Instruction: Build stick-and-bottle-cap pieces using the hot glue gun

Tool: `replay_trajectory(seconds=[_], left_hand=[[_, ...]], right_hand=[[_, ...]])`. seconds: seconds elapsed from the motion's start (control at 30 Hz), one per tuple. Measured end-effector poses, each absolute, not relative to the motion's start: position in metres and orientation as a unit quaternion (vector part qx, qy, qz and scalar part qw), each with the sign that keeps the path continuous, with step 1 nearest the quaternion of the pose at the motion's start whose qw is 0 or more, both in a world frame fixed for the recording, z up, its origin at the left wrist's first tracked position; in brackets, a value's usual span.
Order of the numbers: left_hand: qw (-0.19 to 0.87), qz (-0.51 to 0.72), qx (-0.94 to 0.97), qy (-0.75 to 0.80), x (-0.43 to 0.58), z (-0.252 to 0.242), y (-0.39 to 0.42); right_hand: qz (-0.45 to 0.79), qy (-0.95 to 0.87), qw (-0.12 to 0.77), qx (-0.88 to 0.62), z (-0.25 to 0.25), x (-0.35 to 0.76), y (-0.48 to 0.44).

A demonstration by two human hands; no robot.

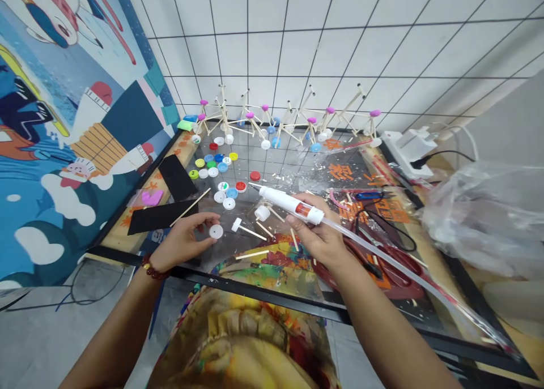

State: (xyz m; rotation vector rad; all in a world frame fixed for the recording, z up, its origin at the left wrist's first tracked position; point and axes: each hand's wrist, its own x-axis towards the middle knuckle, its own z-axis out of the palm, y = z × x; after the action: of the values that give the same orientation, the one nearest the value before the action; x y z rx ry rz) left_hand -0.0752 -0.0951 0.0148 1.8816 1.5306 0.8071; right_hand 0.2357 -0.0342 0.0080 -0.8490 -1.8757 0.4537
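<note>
Between the thumb and fingers of my left hand [181, 243] is a white bottle cap [216, 231] with a small dark hole in its middle. My right hand [321, 239] is wrapped round a white hot glue gun [278, 199], its dark nozzle pointing left over the table. A long clear glue stick [365, 239] trails from the gun's back end toward the lower right. Below the gun lie a white cap piece [262, 213] and a small white piece on a wooden stick [250, 231]. Loose bottle caps [232, 192] sit just beyond my left hand.
Stick frames with caps and purple blobs [255, 125] line the table's back edge. Black strips [176, 178] lie at left. A dark cable [389, 239], red-handled tool [408, 284], power strip [406, 154] and plastic bag [480, 219] crowd the right side.
</note>
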Motion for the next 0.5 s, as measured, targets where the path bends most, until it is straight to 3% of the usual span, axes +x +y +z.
replay_trajectory(seconds=[0.13,0.3,0.4,0.5], left_hand=[[0.303,0.356,0.666,0.581,-0.071,0.018,-0.099],[0.527,0.559,0.386,0.511,-0.058,0.028,-0.103],[0.647,0.584,0.22,0.438,-0.047,0.041,-0.102],[0.695,0.584,0.137,0.396,-0.036,0.049,-0.098]], right_hand=[[0.185,-0.782,0.484,-0.348,0.007,0.234,-0.034],[0.185,-0.791,0.468,-0.348,0.009,0.233,-0.036],[0.185,-0.799,0.461,-0.341,0.009,0.231,-0.038],[0.187,-0.813,0.447,-0.322,0.012,0.228,-0.041]])
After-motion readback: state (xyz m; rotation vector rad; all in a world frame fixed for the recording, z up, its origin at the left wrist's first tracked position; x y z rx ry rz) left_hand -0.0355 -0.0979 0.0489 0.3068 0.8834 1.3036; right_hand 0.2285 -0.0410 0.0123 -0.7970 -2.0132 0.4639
